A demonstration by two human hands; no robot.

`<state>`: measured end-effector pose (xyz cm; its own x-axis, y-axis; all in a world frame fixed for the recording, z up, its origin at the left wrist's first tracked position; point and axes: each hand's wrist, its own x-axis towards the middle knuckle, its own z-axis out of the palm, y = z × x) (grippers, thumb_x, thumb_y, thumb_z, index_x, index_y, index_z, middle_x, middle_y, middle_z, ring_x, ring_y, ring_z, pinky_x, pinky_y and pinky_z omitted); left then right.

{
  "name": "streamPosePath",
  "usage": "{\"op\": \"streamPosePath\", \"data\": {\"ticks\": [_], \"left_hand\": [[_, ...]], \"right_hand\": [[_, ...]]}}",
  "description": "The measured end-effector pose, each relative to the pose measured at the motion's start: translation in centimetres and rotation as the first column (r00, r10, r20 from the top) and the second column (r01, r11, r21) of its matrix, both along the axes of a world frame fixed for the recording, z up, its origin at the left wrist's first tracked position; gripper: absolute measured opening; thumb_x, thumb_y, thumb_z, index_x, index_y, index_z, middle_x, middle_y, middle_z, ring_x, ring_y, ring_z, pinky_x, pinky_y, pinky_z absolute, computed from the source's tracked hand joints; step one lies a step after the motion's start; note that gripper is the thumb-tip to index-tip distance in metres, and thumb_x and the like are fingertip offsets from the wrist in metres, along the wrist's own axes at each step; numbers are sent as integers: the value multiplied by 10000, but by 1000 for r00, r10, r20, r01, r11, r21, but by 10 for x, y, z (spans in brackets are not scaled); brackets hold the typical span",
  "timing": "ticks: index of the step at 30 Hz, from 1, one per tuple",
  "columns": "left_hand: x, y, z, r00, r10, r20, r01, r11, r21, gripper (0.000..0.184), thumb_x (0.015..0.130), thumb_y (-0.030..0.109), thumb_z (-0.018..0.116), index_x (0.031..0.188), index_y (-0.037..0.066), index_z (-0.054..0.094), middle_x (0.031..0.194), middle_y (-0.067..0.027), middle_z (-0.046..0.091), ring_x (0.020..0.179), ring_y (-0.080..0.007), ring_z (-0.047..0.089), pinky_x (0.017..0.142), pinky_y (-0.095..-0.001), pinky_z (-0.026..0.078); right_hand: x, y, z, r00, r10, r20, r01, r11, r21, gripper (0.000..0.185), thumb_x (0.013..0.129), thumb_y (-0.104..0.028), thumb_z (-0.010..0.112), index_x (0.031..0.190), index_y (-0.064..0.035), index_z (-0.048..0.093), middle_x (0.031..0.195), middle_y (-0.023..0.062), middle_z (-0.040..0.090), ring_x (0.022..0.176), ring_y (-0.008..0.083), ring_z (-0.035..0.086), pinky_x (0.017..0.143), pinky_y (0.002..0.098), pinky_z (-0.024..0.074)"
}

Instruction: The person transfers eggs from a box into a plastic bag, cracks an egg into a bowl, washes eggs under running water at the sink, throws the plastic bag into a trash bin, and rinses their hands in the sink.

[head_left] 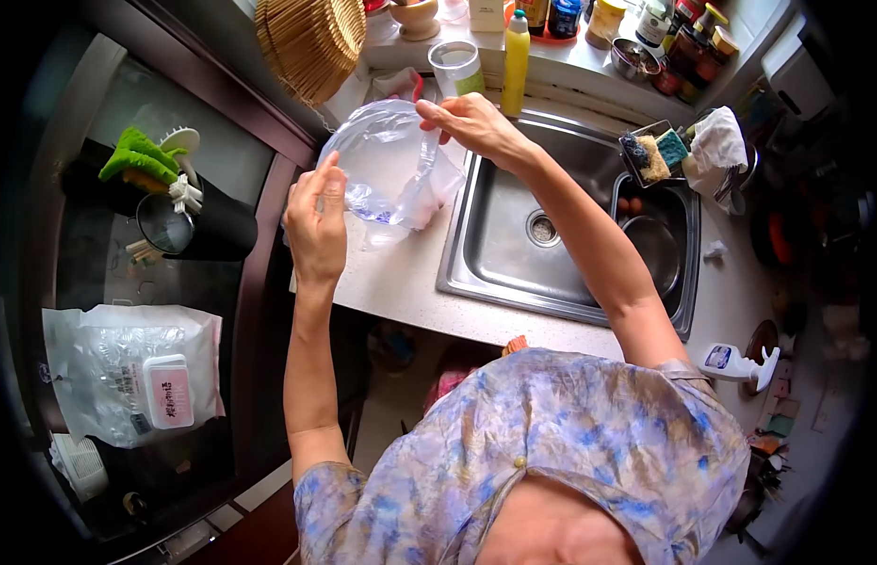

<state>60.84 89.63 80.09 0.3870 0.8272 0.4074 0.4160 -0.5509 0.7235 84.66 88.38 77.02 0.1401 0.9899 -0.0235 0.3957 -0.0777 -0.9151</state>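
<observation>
Both hands are at the mouth of a clear, thin plastic bag, the right hand (481, 127) pinching its far right edge between thumb and fingers. The left hand (316, 217) is upright at the left edge, fingers bunched near the thumb; whether they close on the film cannot be told. Between them the clear plastic bag (425, 193) gapes in a rounded opening, with blue print low on its near side. It is over the left part of the surface (387, 294), left of the sink (504, 240) and on the near side of a clear cup (456, 68); whether its base touches the surface is unclear.

The film looks very light and limp, likely slippery and quick to cling to itself or fold shut, so the opening probably depends on support from both sides. The rim seems the best place to take hold, with a light fingertip pinch; hard pulling or a fingernail could stretch or tear it.
</observation>
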Motion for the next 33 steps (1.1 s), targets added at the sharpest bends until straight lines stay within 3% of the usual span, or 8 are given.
{"op": "streamPosePath", "data": {"ticks": [5,18,20,22,24,26,30,33], "left_hand": [[8,-9,0,998,55,-35,-54,998,7,355,896,265,451,1068,-18,579,889,-112,602,819,-214,529,747,-303,416],[24,-53,-17,990,119,-76,-112,989,96,369,892,269,462,1072,-35,567,862,-136,577,805,-258,511,737,-341,401],[26,-63,-18,982,110,-156,-92,989,118,372,885,268,468,1069,-40,566,857,-143,571,812,-270,511,753,-352,395],[28,-71,-22,980,99,-171,-85,992,88,365,874,254,487,1080,-40,558,867,-151,565,813,-282,507,768,-364,389],[32,-78,-24,966,145,-213,-120,985,126,323,890,204,473,1109,-25,541,881,-140,553,818,-249,533,736,-325,415],[38,-82,-20,957,180,-226,-149,978,148,314,881,171,487,1133,-12,527,941,-152,560,851,-266,539,744,-326,417],[45,-78,-25,947,245,-208,-221,966,130,378,880,255,486,1177,22,509,1156,-220,497,1040,-352,489,851,-391,393],[53,-74,-29,918,324,-228,-281,938,203,412,894,306,457,1210,44,486,1310,-256,345,1195,-369,371,933,-396,351]], "right_hand": [[5,16,-14,997,54,54,-59,995,83,655,807,-591,459,837,34,651,737,111,621,663,151,573,563,269,455],[12,-11,-19,979,19,205,-64,975,215,554,846,-479,490,804,64,595,718,119,544,665,181,534,587,302,424],[12,-22,-15,980,47,193,-84,979,187,544,842,-472,470,747,47,603,761,223,553,688,323,549,642,408,424],[15,-30,-21,976,66,207,-93,988,126,490,842,-463,482,850,3,634,835,218,571,736,300,575,672,383,450],[15,-44,-31,999,29,20,-33,945,325,425,840,-426,514,986,-43,626,939,197,579,796,256,596,717,342,470],[22,-64,-35,992,1,-125,37,952,302,335,858,-278,554,1092,-39,573,1108,124,524,907,165,557,793,284,454],[35,-126,-63,941,-168,-292,250,930,270,279,865,-232,547,1063,-38,581,1006,88,576,873,141,555,748,245,446],[58,-182,-98,928,-322,-186,353,920,170,273,869,-222,540,1044,-18,589,948,86,608,836,137,571,740,237,453]]}}
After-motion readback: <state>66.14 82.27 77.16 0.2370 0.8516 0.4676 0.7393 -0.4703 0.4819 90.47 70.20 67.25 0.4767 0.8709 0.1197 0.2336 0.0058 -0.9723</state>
